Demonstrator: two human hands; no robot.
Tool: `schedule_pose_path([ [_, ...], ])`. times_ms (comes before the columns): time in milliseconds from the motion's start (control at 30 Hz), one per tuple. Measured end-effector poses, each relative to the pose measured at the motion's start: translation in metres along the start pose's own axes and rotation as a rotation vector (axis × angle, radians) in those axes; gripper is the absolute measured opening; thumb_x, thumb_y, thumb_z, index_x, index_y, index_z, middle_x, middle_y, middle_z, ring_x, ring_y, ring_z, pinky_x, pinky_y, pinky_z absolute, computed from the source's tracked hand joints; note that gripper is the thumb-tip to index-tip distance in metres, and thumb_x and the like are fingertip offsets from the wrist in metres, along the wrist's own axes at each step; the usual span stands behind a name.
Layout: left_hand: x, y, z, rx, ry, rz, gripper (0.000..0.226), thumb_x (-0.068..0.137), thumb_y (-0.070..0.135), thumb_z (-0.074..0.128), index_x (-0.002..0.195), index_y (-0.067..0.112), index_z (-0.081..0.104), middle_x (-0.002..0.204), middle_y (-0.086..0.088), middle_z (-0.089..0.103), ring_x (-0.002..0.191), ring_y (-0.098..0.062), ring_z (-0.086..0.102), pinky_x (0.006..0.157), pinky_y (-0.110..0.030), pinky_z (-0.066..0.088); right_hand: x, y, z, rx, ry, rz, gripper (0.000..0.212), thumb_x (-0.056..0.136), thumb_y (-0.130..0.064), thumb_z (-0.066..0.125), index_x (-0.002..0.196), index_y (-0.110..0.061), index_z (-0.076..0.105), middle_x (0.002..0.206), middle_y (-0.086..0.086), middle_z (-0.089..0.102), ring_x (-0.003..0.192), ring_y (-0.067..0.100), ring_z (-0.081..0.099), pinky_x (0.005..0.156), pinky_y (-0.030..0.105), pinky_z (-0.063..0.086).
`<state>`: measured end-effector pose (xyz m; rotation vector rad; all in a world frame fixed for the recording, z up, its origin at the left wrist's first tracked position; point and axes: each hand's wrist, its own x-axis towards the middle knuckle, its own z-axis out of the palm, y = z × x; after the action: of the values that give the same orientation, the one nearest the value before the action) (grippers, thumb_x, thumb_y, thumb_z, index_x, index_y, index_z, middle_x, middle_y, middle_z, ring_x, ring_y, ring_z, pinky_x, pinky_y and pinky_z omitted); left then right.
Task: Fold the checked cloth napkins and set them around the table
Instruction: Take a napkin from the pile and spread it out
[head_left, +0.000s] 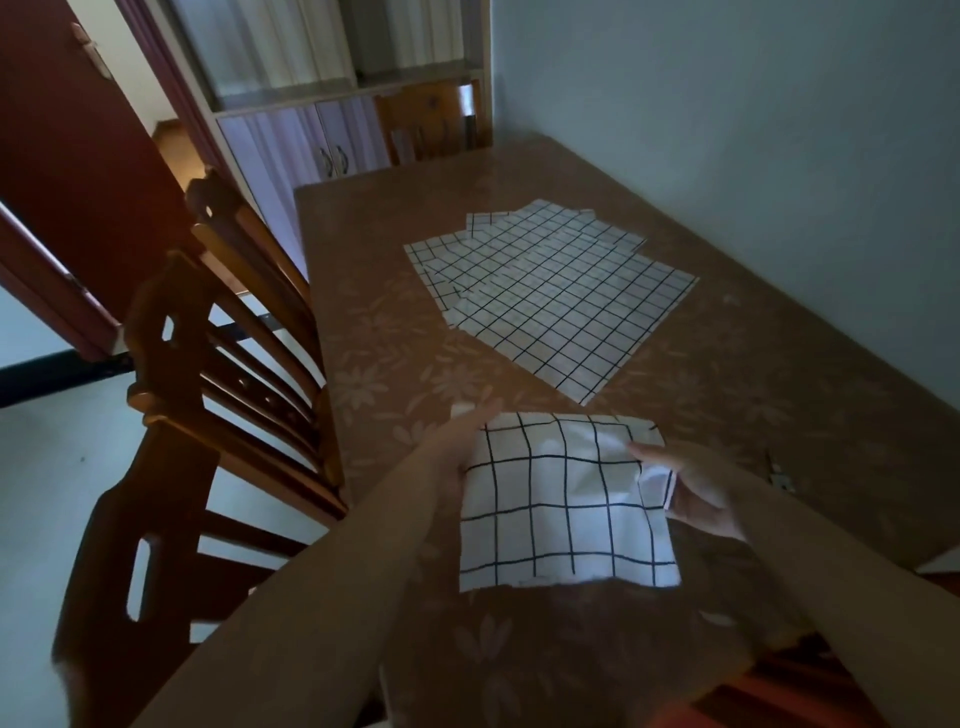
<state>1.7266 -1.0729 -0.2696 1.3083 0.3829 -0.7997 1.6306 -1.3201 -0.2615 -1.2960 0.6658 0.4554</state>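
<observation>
1. Dim dining room: pale wall on the right, cupboard (332, 150) with two handled doors at the far end, wooden chairs (223, 364) drawn up along the left edge of the counter (753, 374), which wears a brown flowered cover.
2. Held just above the near part of the counter: a folded checked napkin (563, 501), white with a black grid, roughly square, no clear long axis; top edge tipped away toward the far end, bottom edge hanging nearest the viewer, some creasing near the upper right.
3. Left hand (457, 452) at the napkin's left edge, fingers running up behind and along the cloth toward its top left corner; grip partly hidden by the cloth, so cannot tell how firmly closed.
4. Right hand (696, 488) at the right edge, thumb over the front and fingers curled behind, pinching the folded layers together.
5. Farther along the counter, well apart from the held one: a loose pile of unfolded napkins (550, 291) lying flat and overlapping, corners fanned out, long axis slanting from far left to near right.
</observation>
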Motion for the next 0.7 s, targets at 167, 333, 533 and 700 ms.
schedule_pose_path([
  [167, 0.003, -0.007, -0.006, -0.027, 0.084, 0.079, 0.030, 0.092, 0.023, 0.065, 0.116, 0.006, 0.068, 0.102, -0.017, 0.073, 0.086, -0.032, 0.070, 0.066, -0.042, 0.059, -0.004, 0.005, -0.002, -0.044, -0.075, 0.036, 0.040, 0.081, -0.045, 0.064, 0.105, -0.013, 0.060, 0.092, 0.006, 0.060, 0.078, 0.019, 0.061, 0.066, 0.034, 0.052],
  [333, 0.011, -0.005, -0.015, -0.143, 0.204, 0.058, 0.056, 0.069, 0.034, 0.083, 0.117, 0.010, 0.069, 0.106, -0.017, 0.073, 0.095, -0.039, 0.070, 0.081, -0.062, 0.055, 0.000, 0.024, 0.005, -0.115, -0.077, 0.126, 0.045, 0.071, -0.035, 0.073, 0.108, -0.013, 0.060, 0.123, 0.013, 0.057, 0.103, 0.023, 0.056, 0.087, 0.040, 0.049],
  [533, 0.005, 0.002, -0.011, -0.190, 0.239, 0.097, 0.042, 0.080, 0.031, 0.078, 0.114, 0.009, 0.068, 0.104, -0.016, 0.074, 0.096, -0.036, 0.070, 0.085, -0.059, 0.055, 0.006, 0.035, 0.018, -0.192, -0.233, 0.146, 0.100, 0.038, -0.041, 0.097, 0.126, -0.015, 0.057, 0.130, 0.007, 0.061, 0.116, 0.024, 0.060, 0.099, 0.047, 0.046],
  [700, 0.004, 0.005, -0.010, -0.237, 0.294, 0.112, 0.040, 0.083, 0.029, 0.076, 0.115, 0.008, 0.066, 0.104, -0.015, 0.073, 0.094, -0.034, 0.070, 0.084, -0.056, 0.057, 0.010, 0.056, 0.048, -0.629, -0.021, -0.149, 0.113, 0.067, -0.032, 0.088, 0.153, -0.030, 0.015, 0.146, 0.007, 0.044, 0.118, 0.023, 0.057, 0.080, 0.029, 0.057],
])
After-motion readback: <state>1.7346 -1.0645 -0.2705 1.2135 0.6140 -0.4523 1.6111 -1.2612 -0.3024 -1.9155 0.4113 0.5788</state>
